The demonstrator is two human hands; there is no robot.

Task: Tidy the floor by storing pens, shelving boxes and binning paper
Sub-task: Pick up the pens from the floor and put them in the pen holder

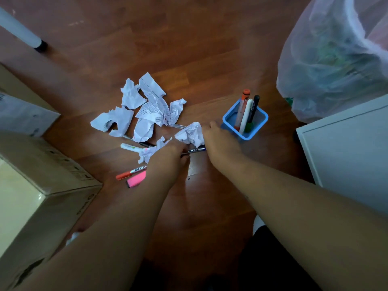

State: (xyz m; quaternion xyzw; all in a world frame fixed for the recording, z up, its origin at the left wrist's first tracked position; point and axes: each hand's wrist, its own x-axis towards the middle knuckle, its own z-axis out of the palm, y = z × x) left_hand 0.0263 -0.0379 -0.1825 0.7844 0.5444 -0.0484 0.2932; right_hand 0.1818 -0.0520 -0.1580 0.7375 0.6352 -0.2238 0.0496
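Observation:
Crumpled white paper (147,108) lies scattered on the wooden floor. My left hand (170,158) has its fingers closed on a dark blue-tipped pen (194,150) that lies flat on the floor. My right hand (218,139) rests against a crumpled paper ball (190,133), its fingers hidden beneath it. A red-capped marker (130,172), a pink highlighter (136,179) and a white marker (130,147) lie loose to the left. A blue square pen holder (259,123) with several pens stands just right of my right hand.
Cardboard boxes (42,196) sit along the left, with another box (25,116) behind. A white shelf unit (346,148) stands at right. A bin lined with a translucent bag (331,59) is at top right. A white furniture leg (23,32) stands top left.

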